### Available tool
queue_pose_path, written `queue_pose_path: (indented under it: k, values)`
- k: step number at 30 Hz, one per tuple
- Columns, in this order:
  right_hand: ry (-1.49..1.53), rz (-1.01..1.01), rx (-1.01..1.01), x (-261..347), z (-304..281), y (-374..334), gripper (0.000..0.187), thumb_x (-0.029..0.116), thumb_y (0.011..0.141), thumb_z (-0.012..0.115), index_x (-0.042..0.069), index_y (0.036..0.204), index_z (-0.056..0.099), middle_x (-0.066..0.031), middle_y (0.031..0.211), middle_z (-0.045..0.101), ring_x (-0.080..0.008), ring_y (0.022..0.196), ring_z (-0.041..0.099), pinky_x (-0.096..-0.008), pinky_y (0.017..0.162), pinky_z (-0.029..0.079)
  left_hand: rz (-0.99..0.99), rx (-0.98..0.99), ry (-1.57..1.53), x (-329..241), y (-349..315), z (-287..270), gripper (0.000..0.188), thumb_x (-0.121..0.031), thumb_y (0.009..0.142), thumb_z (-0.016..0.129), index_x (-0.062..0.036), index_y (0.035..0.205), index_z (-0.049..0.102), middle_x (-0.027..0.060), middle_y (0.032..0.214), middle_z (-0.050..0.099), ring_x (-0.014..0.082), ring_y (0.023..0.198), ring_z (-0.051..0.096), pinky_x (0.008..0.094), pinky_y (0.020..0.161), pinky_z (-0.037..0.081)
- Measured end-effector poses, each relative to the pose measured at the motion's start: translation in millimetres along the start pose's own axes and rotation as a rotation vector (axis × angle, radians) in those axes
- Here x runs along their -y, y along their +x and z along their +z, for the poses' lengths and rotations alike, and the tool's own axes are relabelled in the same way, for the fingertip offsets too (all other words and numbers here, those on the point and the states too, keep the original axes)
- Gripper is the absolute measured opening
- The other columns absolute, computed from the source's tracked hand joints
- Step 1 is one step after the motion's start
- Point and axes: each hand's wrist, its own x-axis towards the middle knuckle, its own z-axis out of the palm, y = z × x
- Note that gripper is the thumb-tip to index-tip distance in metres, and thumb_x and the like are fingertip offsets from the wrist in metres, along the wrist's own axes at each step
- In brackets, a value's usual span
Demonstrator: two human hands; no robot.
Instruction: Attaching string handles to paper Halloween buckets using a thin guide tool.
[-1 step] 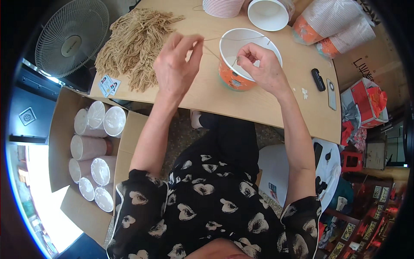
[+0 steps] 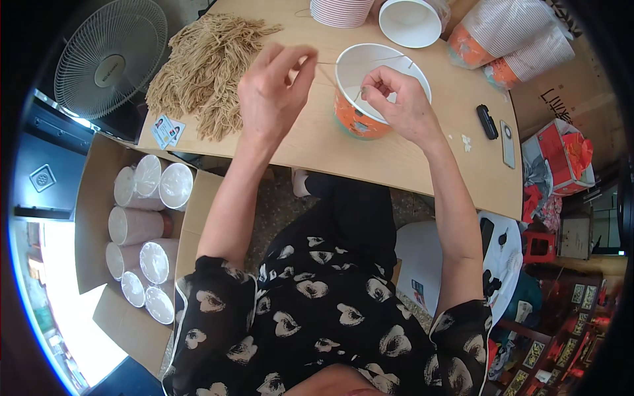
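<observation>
An orange-and-white paper bucket (image 2: 354, 119) stands upright on the table, its mouth toward me. My left hand (image 2: 277, 96) is raised to the left of its rim, thumb and fingers pinched on a thin tan string (image 2: 326, 64). That string runs right across the bucket's mouth to the far right of the rim; another strand slants from the left hand toward the bucket. Over the near right rim, my right hand (image 2: 401, 104) is closed in a pinch, with a short piece of string showing at its fingertips. A heap of tan strings (image 2: 198, 72) lies left of my left hand.
Stacked paper buckets (image 2: 340, 12) and a tipped one (image 2: 411, 23) are at the back; wrapped stacks (image 2: 505, 39) stand back right. A black pocket-sized object (image 2: 487, 122) lies right. Left are cards (image 2: 166, 131), a fan (image 2: 109, 69) and a carton (image 2: 191, 228) of wrapped buckets.
My left hand has shifted slightly up and to the right, still pinching the string. My right hand and the bucket look almost unmoved.
</observation>
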Motion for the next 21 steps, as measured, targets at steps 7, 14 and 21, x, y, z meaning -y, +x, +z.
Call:
queue_pose_path:
  k: [7,14,21]
  values:
    - [0.063,-0.076,0.004,6,6,-1,0.010,0.007,0.092,0.062,-0.002,0.090,0.062,-0.0048,0.077,0.066,-0.0119,0.072,0.063,-0.0287,0.070,0.053,-0.314,0.501,-0.728,-13,49,26,0.024,-0.015,0.097,0.066,-0.0050,0.118,0.074,0.0043,0.094,0.076,0.0077,0.083,0.071,0.0210,0.063,0.051]
    - [0.153,-0.184,0.001,8,4,-13,0.008,0.006,0.093,0.061,-0.001,0.090,0.060,-0.0023,0.077,0.061,-0.0108,0.071,0.059,-0.0268,0.069,0.050,-0.345,0.814,-0.633,-13,48,36,0.033,-0.019,0.100,0.059,-0.0095,0.131,0.068,-0.0024,0.116,0.074,0.0038,0.098,0.064,0.0236,0.079,0.048]
    - [0.331,-0.144,-0.140,12,0,-27,0.006,0.003,0.092,0.062,-0.002,0.095,0.064,-0.0052,0.096,0.069,-0.0109,0.081,0.061,-0.0264,0.075,0.051,-0.573,0.807,-1.040,-17,42,23,0.037,-0.013,0.101,0.059,-0.0102,0.138,0.062,0.0022,0.135,0.065,0.0085,0.113,0.061,0.0269,0.095,0.048]
